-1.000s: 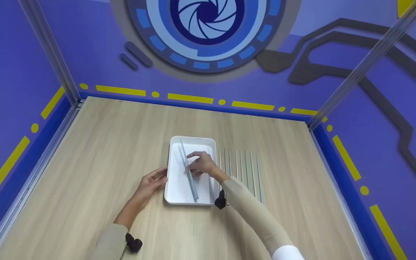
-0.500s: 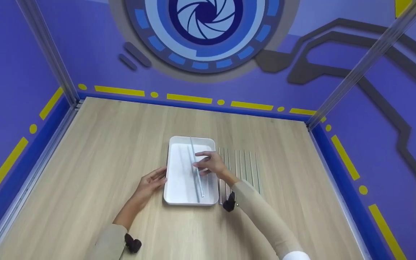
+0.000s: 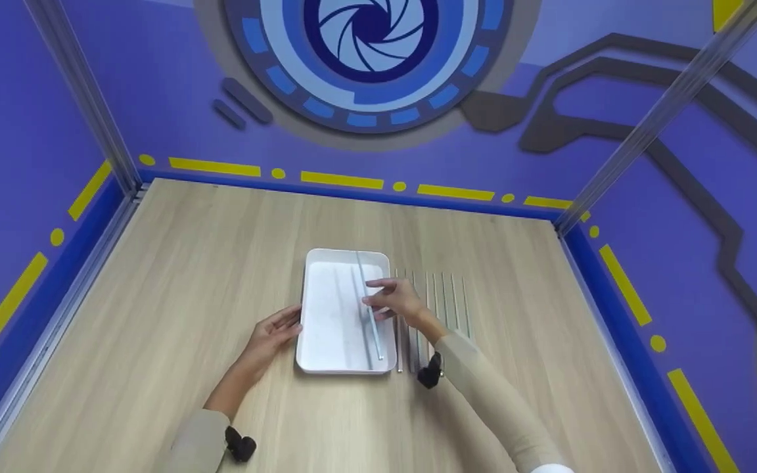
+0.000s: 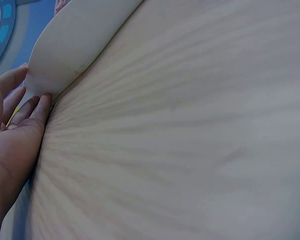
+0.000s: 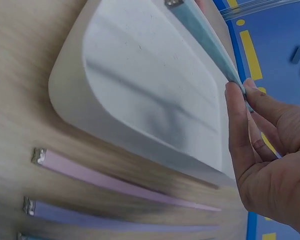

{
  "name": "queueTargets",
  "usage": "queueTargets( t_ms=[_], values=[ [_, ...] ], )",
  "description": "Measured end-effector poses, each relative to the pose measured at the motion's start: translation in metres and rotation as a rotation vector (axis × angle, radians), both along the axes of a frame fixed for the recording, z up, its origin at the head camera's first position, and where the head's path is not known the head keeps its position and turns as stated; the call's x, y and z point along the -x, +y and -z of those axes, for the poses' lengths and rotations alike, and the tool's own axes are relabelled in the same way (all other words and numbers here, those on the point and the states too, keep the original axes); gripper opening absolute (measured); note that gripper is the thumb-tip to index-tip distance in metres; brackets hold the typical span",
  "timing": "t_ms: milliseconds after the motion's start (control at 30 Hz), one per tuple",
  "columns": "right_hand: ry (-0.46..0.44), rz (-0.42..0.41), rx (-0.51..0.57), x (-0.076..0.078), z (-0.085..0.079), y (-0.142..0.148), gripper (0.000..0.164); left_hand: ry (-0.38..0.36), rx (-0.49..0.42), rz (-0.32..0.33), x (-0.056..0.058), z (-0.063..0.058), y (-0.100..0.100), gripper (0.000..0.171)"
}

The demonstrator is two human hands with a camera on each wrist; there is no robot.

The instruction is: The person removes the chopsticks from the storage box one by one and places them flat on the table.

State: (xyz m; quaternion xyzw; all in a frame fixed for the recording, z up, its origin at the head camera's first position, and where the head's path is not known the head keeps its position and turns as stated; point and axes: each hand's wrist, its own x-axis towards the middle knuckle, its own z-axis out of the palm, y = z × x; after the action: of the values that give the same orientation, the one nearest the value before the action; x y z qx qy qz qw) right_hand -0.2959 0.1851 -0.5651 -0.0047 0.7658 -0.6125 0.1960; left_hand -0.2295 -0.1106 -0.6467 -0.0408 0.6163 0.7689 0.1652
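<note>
In the head view a white tray (image 3: 326,328) lies in the middle of the table. My left hand (image 3: 273,335) rests on the tray's left side, and in the left wrist view its extended fingers touch the outer wall. Between thumb and fingertips, my right hand (image 3: 399,301) pinches a thin light blue strip (image 3: 374,332). The right wrist view shows this strip (image 5: 210,45) tilted above the tray floor, its near end capped in silvery metal. Its shadow falls on the tray. The fingers hide the part being gripped.
Several similar thin strips (image 3: 445,295) lie side by side to the tray's right, partly behind the right forearm. A pink strip (image 5: 105,180) and a purple strip (image 5: 90,216) lie nearest the tray. Blue panels (image 3: 221,144) border the wooden table (image 3: 221,263).
The right hand has moved rightward across the tray with the light blue strip, which has gone from the tray's middle toward its right side. The left hand keeps its place at the tray.
</note>
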Motion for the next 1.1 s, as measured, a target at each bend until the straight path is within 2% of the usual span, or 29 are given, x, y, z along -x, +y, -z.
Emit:
queueTargets(
  t_ms=[433,633,1100],
  values=[
    [0.0,0.08,0.014,-0.002,0.002,0.048,0.051,0.012,-0.001,0.008,-0.002,0.0,-0.002,0.059],
    [0.011,0.116,-0.013,-0.004,0.0,0.078,0.048,0.014,0.003,0.01,-0.002,0.0,0.0,0.056],
    [0.022,0.137,-0.113,-0.007,-0.003,0.158,0.053,-0.001,0.015,0.022,-0.001,0.0,-0.001,0.056]
  ],
)
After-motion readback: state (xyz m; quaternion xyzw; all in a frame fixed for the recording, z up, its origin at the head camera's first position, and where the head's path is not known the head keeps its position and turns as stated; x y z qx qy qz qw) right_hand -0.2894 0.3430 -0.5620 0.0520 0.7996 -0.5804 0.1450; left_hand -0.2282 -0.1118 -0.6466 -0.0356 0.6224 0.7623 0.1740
